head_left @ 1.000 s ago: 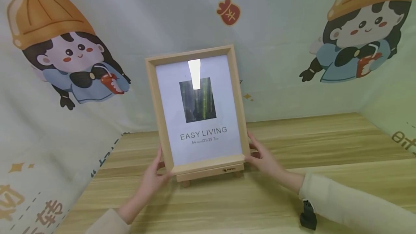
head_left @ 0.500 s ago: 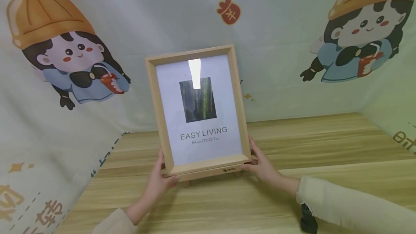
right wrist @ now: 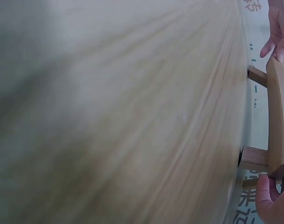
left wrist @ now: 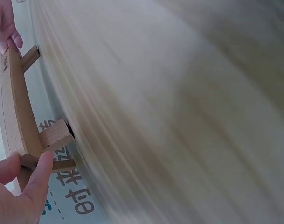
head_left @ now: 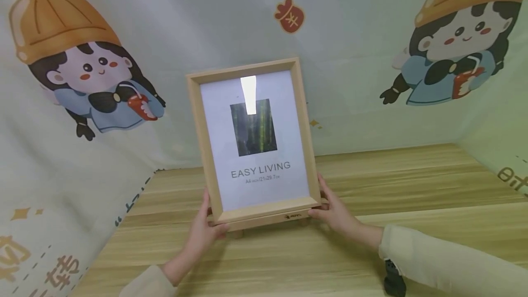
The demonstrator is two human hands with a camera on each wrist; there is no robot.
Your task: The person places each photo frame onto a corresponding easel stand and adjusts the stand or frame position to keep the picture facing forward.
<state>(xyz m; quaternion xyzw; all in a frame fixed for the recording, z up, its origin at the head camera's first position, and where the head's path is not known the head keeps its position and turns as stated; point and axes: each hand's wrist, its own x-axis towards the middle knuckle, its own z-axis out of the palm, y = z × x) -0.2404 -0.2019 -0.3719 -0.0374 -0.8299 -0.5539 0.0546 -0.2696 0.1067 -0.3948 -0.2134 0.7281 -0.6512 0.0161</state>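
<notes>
A light wooden picture frame [head_left: 260,132] leans back on a small wooden easel. Its sheet reads "EASY LIVING" below a dark green photo. The easel's front ledge [head_left: 268,221] shows just under the frame's bottom edge. My left hand [head_left: 206,228] grips the ledge's left end, thumb in front. At the opposite end my right hand [head_left: 340,219] holds it the same way. From the left wrist, thumb and finger pinch the ledge tip [left wrist: 20,102], above a short leg [left wrist: 58,135]. The right wrist view shows the right fingers [right wrist: 267,198] at the other tip.
A wood-grain tabletop [head_left: 412,187] spreads under the easel. Behind it hangs a pale cloth [head_left: 350,58] printed with cartoon figures, also running down the left side. A black object [head_left: 394,278] hangs below the right sleeve [head_left: 437,251].
Both hands have slid down from the frame's lower corners, and their thumbs now lie on the easel's ledge ends. The frame has shifted very slightly right in the head view.
</notes>
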